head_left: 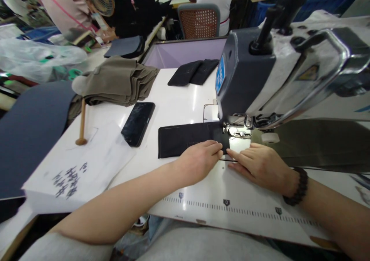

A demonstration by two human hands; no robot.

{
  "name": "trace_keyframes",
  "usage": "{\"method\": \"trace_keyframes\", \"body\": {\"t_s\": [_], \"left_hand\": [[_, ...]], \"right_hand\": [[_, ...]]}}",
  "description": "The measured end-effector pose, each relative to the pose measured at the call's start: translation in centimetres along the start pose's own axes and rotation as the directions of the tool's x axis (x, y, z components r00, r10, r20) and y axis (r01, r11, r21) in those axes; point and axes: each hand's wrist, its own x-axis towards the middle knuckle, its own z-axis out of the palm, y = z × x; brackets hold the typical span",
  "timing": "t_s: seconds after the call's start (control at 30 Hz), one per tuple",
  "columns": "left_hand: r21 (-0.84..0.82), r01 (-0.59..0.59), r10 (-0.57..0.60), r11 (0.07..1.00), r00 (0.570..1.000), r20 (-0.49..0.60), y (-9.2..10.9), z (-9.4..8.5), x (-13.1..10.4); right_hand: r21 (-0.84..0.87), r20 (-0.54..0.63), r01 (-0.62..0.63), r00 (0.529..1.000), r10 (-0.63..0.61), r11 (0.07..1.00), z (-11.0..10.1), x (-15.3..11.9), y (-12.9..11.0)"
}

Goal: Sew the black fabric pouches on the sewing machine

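Note:
A black rectangular fabric piece lies flat on the white sewing table, its right end beside the presser foot of the sewing machine. My left hand rests on the fabric's lower right part, fingers bent and pressed together at its edge. To the right, my right hand has its fingers apart, the index fingertip touching the fabric's right edge near the foot. A dark bracelet is on the right wrist.
Left of the fabric lie a phone, a stack of brown-grey cloth and a paper with handwriting. Two black pieces lie farther back. Olive fabric extends right. Other people sit beyond, near a chair.

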Motion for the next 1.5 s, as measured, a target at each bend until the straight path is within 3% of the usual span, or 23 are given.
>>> {"method": "trace_keyframes", "body": {"t_s": [0.4,0.87,1.13,1.37,1.5], "left_hand": [[0.019,0.033,-0.033,0.999,0.999,-0.042,-2.5,0.2,1.6],[0.041,0.090,-0.087,0.995,0.994,-0.068,-4.5,0.7,3.2],[0.016,0.088,-0.086,0.996,0.994,-0.062,-4.0,0.4,3.0],[0.083,0.111,-0.109,0.990,0.994,-0.022,-3.8,0.5,2.9],[0.170,0.113,-0.104,0.979,0.993,-0.059,-2.4,-0.1,1.9]], "right_hand": [[-0.084,0.055,-0.194,0.979,0.199,0.977,0.9,0.5,0.7],[-0.073,0.048,-0.218,0.974,0.222,0.973,0.4,0.7,0.4],[-0.058,0.077,-0.237,0.967,0.241,0.970,0.9,0.2,0.6],[-0.081,0.007,-0.210,0.977,0.211,0.974,1.6,-0.1,0.7],[-0.087,-0.034,-0.180,0.983,0.178,0.980,1.8,-0.2,0.8]]}}
